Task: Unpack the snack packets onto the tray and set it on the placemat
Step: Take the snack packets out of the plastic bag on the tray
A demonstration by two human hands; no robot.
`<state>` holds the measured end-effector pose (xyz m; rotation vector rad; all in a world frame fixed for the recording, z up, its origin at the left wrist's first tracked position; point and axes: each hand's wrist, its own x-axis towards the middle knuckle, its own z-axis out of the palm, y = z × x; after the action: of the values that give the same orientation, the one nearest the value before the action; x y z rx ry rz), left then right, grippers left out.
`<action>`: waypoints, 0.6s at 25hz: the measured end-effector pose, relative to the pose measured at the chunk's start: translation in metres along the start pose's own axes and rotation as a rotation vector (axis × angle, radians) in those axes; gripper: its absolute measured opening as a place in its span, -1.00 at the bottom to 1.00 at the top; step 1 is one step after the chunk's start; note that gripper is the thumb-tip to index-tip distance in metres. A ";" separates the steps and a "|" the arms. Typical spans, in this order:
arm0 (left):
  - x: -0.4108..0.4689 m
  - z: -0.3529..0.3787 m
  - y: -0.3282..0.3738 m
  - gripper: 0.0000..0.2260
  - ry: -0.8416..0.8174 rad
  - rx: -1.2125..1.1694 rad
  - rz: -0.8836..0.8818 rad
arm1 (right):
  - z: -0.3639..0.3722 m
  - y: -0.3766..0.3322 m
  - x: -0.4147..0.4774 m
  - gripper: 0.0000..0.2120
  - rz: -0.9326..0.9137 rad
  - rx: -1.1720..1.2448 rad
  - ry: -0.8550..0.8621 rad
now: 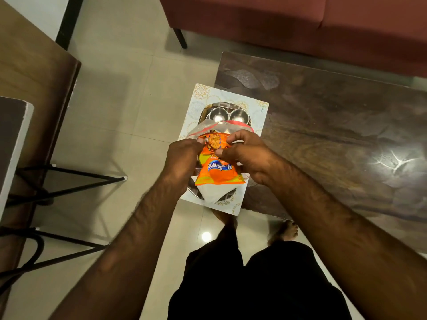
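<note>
Left side: a wooden top (34,65) and black metal legs (69,179) stand on the pale tiled floor (115,112), well apart from the work.
Left hand: my feed shows the left hand (182,158) with its fingers curled, pinching the far left end of the snack packet (217,172).
Packet position: held in the air by both hands, above the near half of the tray (204,112).
Packet axis: its long axis runs away from me toward the two small steel bowls (217,115) at the tray's far end. The crumpled far end is between the fingers and the near end hangs free.
Packet writing: orange with yellow patches and a blue badge with white letters. It is upside down to me and I can read only part of it.
Right hand: the right hand (247,155) is curled too, pinching the packet's far right end.
Clear bag: a clear bag (221,128) with a red strip sits just behind the fingers. I cannot tell whether the packet is partly inside it.
White sheet: a white sheet (215,192) lies under the packet on the tray.
Placemat: the placemat (198,93) carries the tray and overhangs the left end of the table (323,123). Small print on its right edge reads "KUBER".
Far right: a red sofa (277,19) stands beyond the table.
</note>
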<state>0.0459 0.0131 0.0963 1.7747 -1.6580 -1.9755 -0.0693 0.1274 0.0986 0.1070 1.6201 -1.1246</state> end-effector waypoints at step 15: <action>-0.002 -0.007 -0.002 -0.53 -0.289 0.171 0.222 | -0.024 0.008 -0.011 -0.41 -0.382 -0.151 0.001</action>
<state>0.0524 0.0105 0.0978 1.3202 -2.0622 -2.1220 -0.0776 0.1537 0.1015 -0.3128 1.7654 -1.2805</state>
